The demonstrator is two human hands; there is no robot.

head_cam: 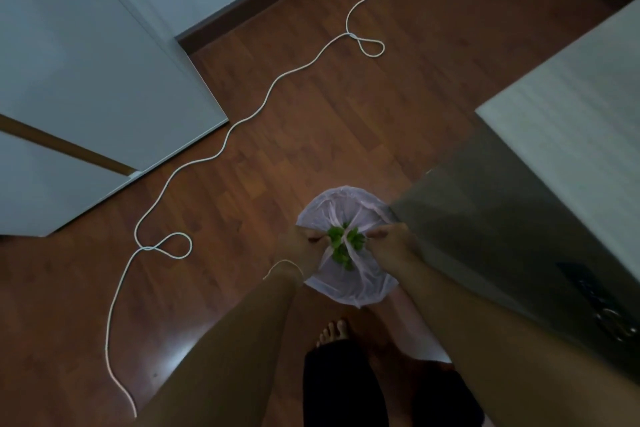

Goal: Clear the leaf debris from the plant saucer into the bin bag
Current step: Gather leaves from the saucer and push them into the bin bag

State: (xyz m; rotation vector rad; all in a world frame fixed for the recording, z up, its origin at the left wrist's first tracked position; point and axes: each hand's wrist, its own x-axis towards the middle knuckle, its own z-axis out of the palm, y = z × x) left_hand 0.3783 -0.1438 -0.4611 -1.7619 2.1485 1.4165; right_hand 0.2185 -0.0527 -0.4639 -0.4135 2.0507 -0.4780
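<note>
Forearms extended down; left hand [300,246], right hand [389,243] pinching bin bag [346,208].

Both arms reached down, forearms bare. The left hand [300,246] and right hand [388,242] pinched shut, thumbs facing inward.

The white cord [242,121] runs off the top edge, so its far end is unseen. The bin bag [349,284] is partly covered by both hands; whether the left hand [301,246] and right hand [388,246] pinch its plastic strips cannot be told, since the fingers [313,238] blur into the folds. The green leaf debris [343,246] shows only through the gathered opening, the rest hidden inside. Dark objects [602,305] on the tabletop [571,107] are too dim to identify. One foot [332,331] is half hidden by dark clothing.
</note>
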